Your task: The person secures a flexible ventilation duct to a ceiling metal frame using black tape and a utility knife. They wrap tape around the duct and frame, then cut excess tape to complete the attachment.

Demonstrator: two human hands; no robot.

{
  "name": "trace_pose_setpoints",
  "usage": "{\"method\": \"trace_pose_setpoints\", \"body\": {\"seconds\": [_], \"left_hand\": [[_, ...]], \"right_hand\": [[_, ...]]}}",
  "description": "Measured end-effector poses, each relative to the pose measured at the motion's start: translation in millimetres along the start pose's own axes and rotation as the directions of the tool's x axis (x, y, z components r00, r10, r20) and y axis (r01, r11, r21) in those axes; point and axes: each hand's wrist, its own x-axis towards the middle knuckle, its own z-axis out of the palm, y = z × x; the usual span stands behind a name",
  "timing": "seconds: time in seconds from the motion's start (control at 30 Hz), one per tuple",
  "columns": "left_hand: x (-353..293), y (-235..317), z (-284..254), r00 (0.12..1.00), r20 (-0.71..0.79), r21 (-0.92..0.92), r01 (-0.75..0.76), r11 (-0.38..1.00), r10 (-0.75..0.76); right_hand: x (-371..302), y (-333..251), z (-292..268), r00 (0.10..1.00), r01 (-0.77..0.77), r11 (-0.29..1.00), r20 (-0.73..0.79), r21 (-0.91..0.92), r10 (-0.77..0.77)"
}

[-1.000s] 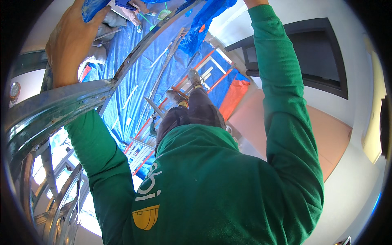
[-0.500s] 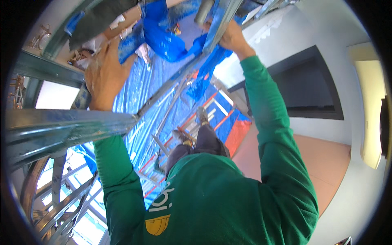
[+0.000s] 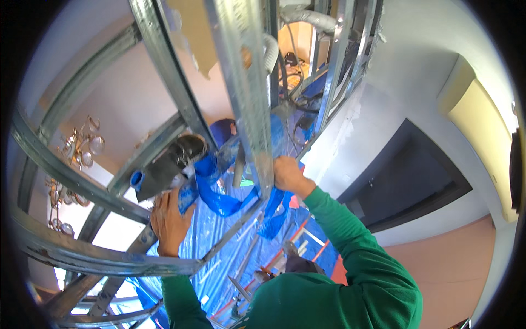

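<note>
I see both hands raised into a frame of grey metal studs (image 3: 164,71), among pipes and cables. The only thing here that holds anything is a dark, round-ended duct (image 3: 174,162) at centre left, lying between 2 studs; a blue plastic sheet (image 3: 219,192) is bunched against its mouth and trails away to the right. I cannot tell what is inside the duct.

My left hand (image 3: 170,222) is at lower left, palm up against the underside of the duct, its fingers (image 3: 164,204) curled and pressing on the blue sheet where it wraps the duct's end. The green sleeve (image 3: 181,299) of that arm comes up from the lower edge, partly hidden behind a curved stud (image 3: 98,255).

My right hand (image 3: 287,175) is at centre, just right of a perforated metal channel (image 3: 246,93) that runs up and away from me. Its fingers are closed around a fold of the blue sheet at the channel's near end. That arm is stretched almost straight, sleeve running down to the right.

The sheet hangs in a loop between the 2 hands, with a loose tail dropping below the right one. Farther off below lies more blue sheeting (image 3: 230,257) spread over a floor, with loose metal strips on it. A chandelier (image 3: 76,153) shows at far left, a dark panel (image 3: 405,181) on the wall to the right.
</note>
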Motion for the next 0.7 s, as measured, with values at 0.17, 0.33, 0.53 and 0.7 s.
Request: {"method": "trace_pose_setpoints", "body": {"seconds": [0.17, 0.33, 0.53, 0.7], "left_hand": [[1, 3, -5, 1.000, -0.018, -0.016, 0.009, 1.000, -0.010], [10, 10, -19, 0.992, 0.055, -0.240, 0.121, 0.963, -0.111], [12, 15, -33, 0.946, 0.177, -0.673, 0.318, 0.668, -0.272], [6, -6, -36, 0.974, 0.092, -0.692, 0.213, 0.690, -0.207]], "right_hand": [[5, -17, -38, 0.996, -0.008, 0.883, -0.079, 0.469, 0.051], [39, -36, -95, 0.980, 0.192, -0.121, -0.184, 0.974, 0.081], [94, -70, -124, 0.927, 0.139, -0.391, -0.258, 0.910, -0.271], [108, -61, -115, 0.952, 0.095, -0.183, -0.143, 0.979, -0.271]]}}
